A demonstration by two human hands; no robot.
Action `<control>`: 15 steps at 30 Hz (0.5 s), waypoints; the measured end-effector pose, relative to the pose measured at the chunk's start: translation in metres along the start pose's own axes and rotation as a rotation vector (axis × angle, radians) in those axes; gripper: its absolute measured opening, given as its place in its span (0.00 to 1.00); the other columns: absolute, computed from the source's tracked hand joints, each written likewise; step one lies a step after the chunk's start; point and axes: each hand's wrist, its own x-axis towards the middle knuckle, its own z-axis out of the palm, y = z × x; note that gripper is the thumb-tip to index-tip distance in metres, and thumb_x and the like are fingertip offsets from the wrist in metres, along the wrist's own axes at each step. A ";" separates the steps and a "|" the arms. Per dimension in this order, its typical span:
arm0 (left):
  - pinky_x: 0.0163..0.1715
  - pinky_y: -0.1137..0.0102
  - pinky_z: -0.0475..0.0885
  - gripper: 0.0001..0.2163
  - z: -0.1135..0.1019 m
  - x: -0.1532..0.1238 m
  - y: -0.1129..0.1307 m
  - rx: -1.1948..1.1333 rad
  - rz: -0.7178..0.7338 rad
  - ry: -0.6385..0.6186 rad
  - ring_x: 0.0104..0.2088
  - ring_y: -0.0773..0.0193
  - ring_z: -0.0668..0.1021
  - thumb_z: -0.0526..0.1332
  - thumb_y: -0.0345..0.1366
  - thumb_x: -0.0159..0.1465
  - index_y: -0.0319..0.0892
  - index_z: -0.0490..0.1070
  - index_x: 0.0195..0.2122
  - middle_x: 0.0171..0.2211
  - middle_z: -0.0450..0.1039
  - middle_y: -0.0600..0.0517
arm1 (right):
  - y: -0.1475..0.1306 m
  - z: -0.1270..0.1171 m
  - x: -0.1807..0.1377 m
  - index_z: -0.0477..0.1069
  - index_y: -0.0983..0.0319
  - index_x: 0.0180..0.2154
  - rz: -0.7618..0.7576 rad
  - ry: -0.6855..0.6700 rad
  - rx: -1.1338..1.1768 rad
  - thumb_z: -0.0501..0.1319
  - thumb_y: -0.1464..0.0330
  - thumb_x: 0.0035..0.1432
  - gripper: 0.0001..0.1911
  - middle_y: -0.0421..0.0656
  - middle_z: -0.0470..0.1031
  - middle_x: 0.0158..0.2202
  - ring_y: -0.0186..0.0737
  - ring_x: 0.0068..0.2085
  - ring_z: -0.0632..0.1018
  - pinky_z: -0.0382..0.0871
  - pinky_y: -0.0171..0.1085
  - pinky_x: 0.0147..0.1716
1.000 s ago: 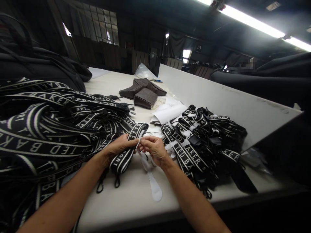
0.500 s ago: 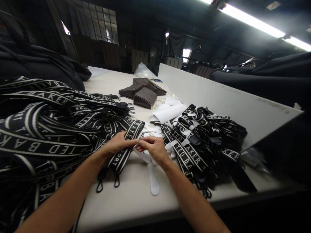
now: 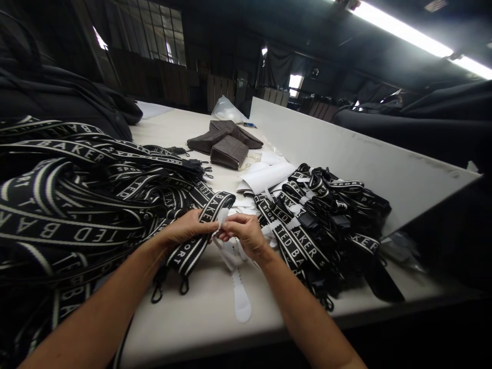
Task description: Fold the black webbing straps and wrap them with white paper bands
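Note:
My left hand (image 3: 191, 225) is closed around a folded black-and-white lettered webbing strap (image 3: 189, 254), thumb on top. A white paper band (image 3: 222, 219) with a toothed edge runs at the strap's side, and my right hand (image 3: 243, 233) pinches it close to the left thumb. Metal snap hooks (image 3: 184, 285) hang from the strap's lower end. Below the hands, another white toothed strip (image 3: 241, 297) with a rounded end lies on the table. Left of me is a big heap of loose straps (image 3: 69, 205); at right lies a pile of banded straps (image 3: 319, 225).
Dark brown quilted bags (image 3: 229, 152) lie farther back on the table (image 3: 161, 328), near white paper sheets (image 3: 267, 177) and a clear plastic bag (image 3: 226, 110). A white board (image 3: 346, 146) slants along the right. Large black bags (image 3: 57, 100) stand at the left.
The white paper band between my hands has risen and now shows above the left thumb, beside the strap. The loose toothed strip sits slightly lower. Both hands stay close together.

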 end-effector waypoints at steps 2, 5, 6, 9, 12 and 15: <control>0.32 0.71 0.74 0.21 0.000 0.000 0.000 -0.025 0.003 -0.048 0.31 0.60 0.78 0.74 0.42 0.45 0.38 0.74 0.37 0.30 0.78 0.50 | -0.002 0.000 0.000 0.77 0.66 0.23 0.047 -0.020 0.021 0.71 0.67 0.35 0.10 0.43 0.76 0.19 0.36 0.20 0.75 0.70 0.32 0.21; 0.36 0.70 0.74 0.22 0.000 0.000 0.000 -0.043 0.007 -0.055 0.34 0.58 0.79 0.75 0.42 0.44 0.38 0.74 0.37 0.32 0.78 0.49 | -0.003 0.000 0.000 0.76 0.66 0.23 0.073 -0.049 0.046 0.72 0.67 0.35 0.10 0.43 0.76 0.21 0.33 0.20 0.74 0.67 0.30 0.20; 0.35 0.70 0.74 0.22 0.001 0.000 -0.001 -0.046 0.000 -0.040 0.33 0.59 0.79 0.75 0.42 0.43 0.38 0.74 0.36 0.31 0.78 0.50 | -0.003 0.000 0.001 0.76 0.66 0.23 0.072 -0.047 0.055 0.72 0.66 0.35 0.11 0.43 0.76 0.21 0.33 0.20 0.74 0.67 0.30 0.20; 0.28 0.71 0.73 0.20 0.001 0.001 0.000 -0.054 -0.014 0.037 0.26 0.63 0.76 0.76 0.42 0.42 0.38 0.73 0.32 0.26 0.76 0.51 | -0.001 0.001 0.001 0.77 0.66 0.25 0.039 -0.024 0.069 0.75 0.63 0.36 0.15 0.43 0.77 0.22 0.34 0.22 0.76 0.70 0.31 0.22; 0.26 0.72 0.71 0.19 0.001 0.000 0.002 -0.048 0.009 0.111 0.24 0.64 0.75 0.76 0.41 0.42 0.38 0.72 0.30 0.25 0.75 0.52 | 0.000 0.003 -0.001 0.78 0.67 0.29 -0.030 -0.029 0.049 0.75 0.60 0.39 0.19 0.46 0.79 0.25 0.38 0.25 0.79 0.75 0.35 0.28; 0.26 0.73 0.71 0.17 0.000 -0.001 0.002 -0.003 0.029 0.146 0.25 0.64 0.75 0.75 0.41 0.43 0.39 0.72 0.29 0.24 0.75 0.52 | 0.000 0.003 -0.002 0.79 0.67 0.31 -0.100 -0.017 -0.014 0.74 0.59 0.41 0.19 0.46 0.79 0.24 0.39 0.25 0.79 0.76 0.37 0.29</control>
